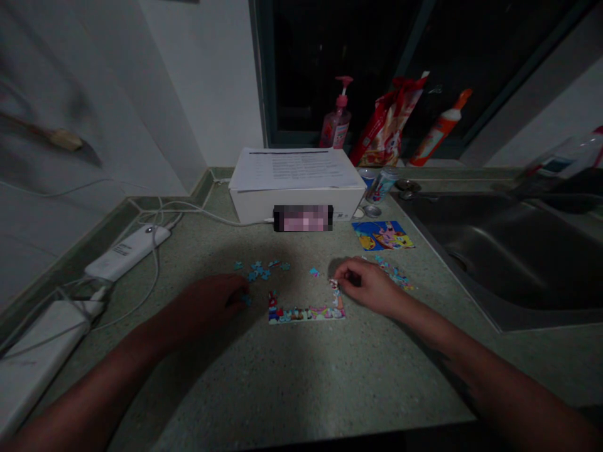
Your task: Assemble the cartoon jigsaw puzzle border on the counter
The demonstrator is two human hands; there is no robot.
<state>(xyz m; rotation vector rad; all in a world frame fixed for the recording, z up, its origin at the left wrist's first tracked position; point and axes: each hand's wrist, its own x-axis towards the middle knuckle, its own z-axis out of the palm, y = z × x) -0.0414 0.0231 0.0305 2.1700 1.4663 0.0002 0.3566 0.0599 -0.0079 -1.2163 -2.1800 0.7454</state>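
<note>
The bare left hand [221, 296] is left of the multicoloured, U-shaped cardboard jigsaw border [306, 314], back upward, fingers curled toward the thumb. The bare right hand [365, 282] is at the border's far right end, thumb and forefinger bent close together. Both bare forearms [461, 348] slant inward toward the border.

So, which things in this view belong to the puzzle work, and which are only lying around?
Puzzle work:
joined puzzle border
loose pieces, left group
loose pieces, right group
picture card, probably the reference

Apparently just lying around:
white box
printed paper
drink can
pink pump bottle
</note>
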